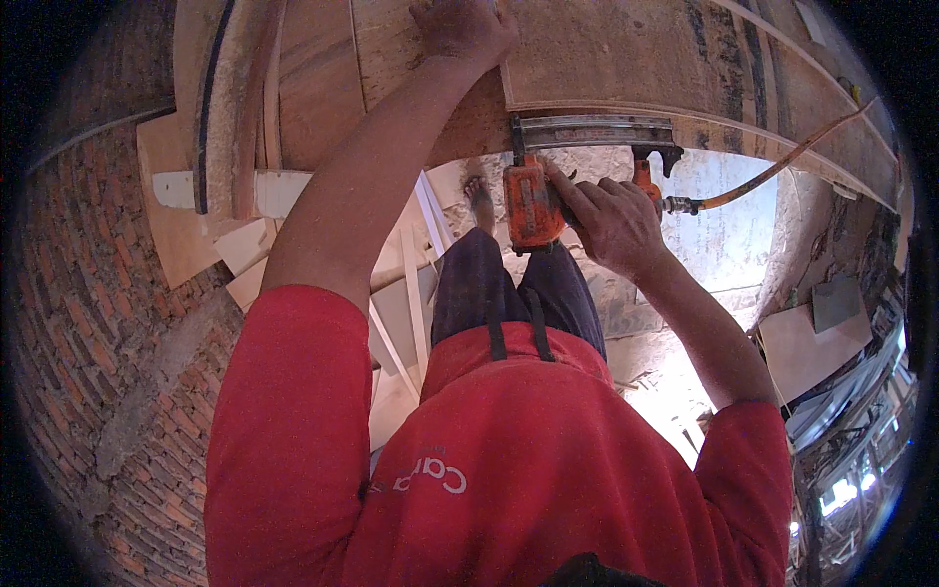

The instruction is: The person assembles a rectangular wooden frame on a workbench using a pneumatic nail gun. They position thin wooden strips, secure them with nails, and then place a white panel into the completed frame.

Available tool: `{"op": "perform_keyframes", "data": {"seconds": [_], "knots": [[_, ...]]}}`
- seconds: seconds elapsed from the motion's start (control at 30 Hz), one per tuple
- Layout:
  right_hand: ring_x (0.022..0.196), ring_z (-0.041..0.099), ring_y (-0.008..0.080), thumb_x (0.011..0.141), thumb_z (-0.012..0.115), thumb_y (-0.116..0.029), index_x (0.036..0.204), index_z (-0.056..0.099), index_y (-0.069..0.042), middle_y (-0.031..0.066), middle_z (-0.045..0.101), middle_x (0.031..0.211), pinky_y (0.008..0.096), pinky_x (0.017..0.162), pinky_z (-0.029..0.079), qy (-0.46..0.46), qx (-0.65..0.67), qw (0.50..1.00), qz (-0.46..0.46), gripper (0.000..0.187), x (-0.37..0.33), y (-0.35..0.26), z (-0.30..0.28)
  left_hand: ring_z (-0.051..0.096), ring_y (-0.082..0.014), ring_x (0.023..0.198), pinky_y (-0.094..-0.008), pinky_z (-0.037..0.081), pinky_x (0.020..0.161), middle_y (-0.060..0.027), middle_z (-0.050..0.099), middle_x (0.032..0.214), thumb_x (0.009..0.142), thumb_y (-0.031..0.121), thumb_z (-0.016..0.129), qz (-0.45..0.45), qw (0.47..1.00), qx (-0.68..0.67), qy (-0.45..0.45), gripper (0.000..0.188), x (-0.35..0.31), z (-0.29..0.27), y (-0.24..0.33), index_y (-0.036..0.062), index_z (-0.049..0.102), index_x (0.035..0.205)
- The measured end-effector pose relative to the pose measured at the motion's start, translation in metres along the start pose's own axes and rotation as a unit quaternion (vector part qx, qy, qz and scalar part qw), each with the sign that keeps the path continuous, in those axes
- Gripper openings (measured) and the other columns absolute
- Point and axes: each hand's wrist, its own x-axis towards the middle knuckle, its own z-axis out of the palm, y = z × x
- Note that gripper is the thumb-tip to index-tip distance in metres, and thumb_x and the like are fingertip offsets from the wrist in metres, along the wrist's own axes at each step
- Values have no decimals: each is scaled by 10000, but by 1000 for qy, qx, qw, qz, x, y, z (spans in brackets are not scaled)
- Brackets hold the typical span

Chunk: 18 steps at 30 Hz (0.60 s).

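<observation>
My right hand (618,227) is wrapped round the handle of a nail gun (533,207) with a worn orange body. Its long metal magazine runs sideways along the near edge of a wooden board (606,73), and its nose end is close to that board's left corner. An orange air hose (753,189) joins the handle through a metal coupling and curves up to the right. Stretched far forward, my left hand (465,31) rests over the wooden work surface left of the board. The top of the picture cuts off most of its fingers, so their grip is hidden.
Curved wooden pieces (256,108) and a flat panel (318,83) lie at the far left. Thin wood strips and offcuts (411,293) are on the floor by my legs. A brick wall (117,342) rises on the left. Sheet pieces (817,342) lie at right.
</observation>
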Motion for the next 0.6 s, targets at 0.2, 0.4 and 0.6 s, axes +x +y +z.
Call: {"op": "perform_keyframes", "data": {"seconds": [0.2,0.4,0.6], "knots": [[984,700,281,823,778,-319,1554,434,-140,92,700,1230,434,805,563,-86,2,996,36,827,1,4,-2,627,-373,1174,-603,373,1068,-187,641,1231,911,378,610,-2,998,-3,-56,428,9,-12,6,56,635,1191],[985,703,282,800,794,-306,1528,449,-135,98,697,1219,442,797,564,-90,11,995,36,824,3,6,-1,634,-360,1173,-593,370,1074,-183,648,1234,882,361,630,-5,999,-2,-53,415,11,-8,4,63,655,1169],[815,686,254,870,728,-257,1497,495,-111,75,664,981,423,674,516,-25,13,1000,5,685,4,7,2,609,-393,1228,-601,389,1076,-190,645,1321,886,401,652,-14,997,-33,-72,568,14,-6,1,61,587,1337]]}}
